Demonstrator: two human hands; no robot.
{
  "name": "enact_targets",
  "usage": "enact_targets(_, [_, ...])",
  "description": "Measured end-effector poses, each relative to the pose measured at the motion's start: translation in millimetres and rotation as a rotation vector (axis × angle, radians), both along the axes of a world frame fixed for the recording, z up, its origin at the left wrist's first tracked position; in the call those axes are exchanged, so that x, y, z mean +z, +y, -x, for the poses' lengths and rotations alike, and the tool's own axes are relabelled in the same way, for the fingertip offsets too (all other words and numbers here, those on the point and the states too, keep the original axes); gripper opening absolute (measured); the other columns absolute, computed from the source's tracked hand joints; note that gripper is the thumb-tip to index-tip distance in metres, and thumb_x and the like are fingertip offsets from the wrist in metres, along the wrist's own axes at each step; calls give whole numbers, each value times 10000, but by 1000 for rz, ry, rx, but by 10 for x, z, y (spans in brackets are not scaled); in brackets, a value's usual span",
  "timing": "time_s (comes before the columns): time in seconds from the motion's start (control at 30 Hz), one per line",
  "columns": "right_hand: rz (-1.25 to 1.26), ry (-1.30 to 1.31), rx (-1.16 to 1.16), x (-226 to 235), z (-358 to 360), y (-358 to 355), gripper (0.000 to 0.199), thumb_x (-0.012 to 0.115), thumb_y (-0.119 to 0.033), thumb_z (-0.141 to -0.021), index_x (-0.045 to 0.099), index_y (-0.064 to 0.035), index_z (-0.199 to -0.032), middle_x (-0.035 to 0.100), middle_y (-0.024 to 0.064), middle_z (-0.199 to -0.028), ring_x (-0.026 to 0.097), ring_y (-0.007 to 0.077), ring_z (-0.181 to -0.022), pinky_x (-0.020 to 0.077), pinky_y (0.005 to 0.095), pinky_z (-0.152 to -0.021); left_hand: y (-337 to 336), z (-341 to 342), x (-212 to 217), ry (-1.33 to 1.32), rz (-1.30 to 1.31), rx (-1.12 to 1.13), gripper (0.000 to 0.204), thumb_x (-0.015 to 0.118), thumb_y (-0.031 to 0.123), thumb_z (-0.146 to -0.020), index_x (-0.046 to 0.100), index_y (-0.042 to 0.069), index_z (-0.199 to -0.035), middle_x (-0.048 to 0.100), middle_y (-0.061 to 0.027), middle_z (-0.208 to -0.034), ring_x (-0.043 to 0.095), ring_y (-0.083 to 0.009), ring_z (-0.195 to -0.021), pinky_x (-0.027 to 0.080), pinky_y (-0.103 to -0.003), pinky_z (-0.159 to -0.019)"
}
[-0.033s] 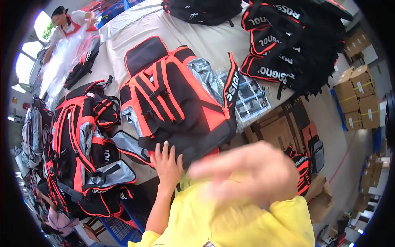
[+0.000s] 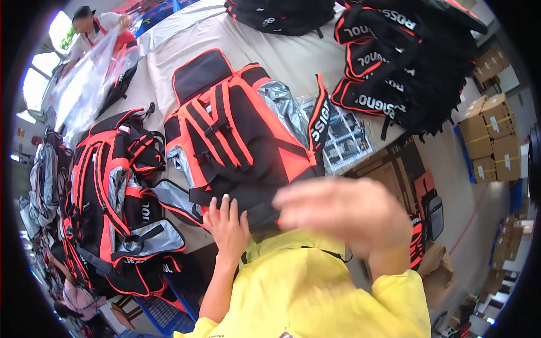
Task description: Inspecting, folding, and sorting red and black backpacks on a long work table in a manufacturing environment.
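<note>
A large black backpack (image 2: 242, 132) with bright orange-red trim and silver side panels lies on the covered table in front of me, its straps and buckles facing up. On its near edge rests my left hand (image 2: 226, 226), fingers spread and pressed flat on the dark fabric. My right hand (image 2: 346, 217) is raised over the near right corner, smeared by motion; whether it holds anything cannot be made out. A wide lettered strap (image 2: 319, 121) sticks up at the backpack's right side.
A second such backpack (image 2: 104, 191) lies to the left. Several black bags (image 2: 394, 67) are piled at the far right. Flat plastic-wrapped pieces (image 2: 345, 141) lie beside my backpack. A co-worker (image 2: 98, 34) handles clear plastic (image 2: 84, 96) at the far left. Cardboard boxes (image 2: 490, 138) stand right.
My right hand has moved up and slightly right. My left hand stays on the backpack's near edge. The co-worker's clear plastic has shifted shape.
</note>
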State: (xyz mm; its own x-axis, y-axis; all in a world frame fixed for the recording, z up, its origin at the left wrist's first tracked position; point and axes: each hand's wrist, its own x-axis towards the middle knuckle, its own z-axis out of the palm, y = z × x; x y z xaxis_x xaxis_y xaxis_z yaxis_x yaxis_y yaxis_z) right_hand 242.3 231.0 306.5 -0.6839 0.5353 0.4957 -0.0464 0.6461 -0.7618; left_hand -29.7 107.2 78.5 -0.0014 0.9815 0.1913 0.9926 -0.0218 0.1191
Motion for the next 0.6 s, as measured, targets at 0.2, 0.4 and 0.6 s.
enact_targets(0.2, [-145,-848,-227,-1538,-456,1404,633,659,60,-854,569,-73,-1467,583,202,-1519,658,355,-1271,555,455,-1005,1056,-567,261,-296,-206,-32,393,702,154,-958,666,18,-1324,629,-169,-1422,549,-377,-1357,424,-521,-1094])
enact_targets(0.4, [-335,-885,-82,-2770,-689,1438,111,718,-188,-895,652,-125,-958,617,145,-1058,723,327,-729,564,469,-598,1782,-808,-916,-20,168,209,535,567,359,-1055,563,58,-1497,403,-116,-1672,240,-354,-1609,202,-766,-1198])
enact_targets(0.6, [113,-984,0,-2704,-1483,961,216,730,-333,-946,635,-142,-915,551,113,-931,663,320,-587,523,472,-501,1907,-779,-1145,-164,246,288,523,578,236,-1015,545,60,-1506,393,-80,-1689,206,-361,-1626,79,-756,-1242])
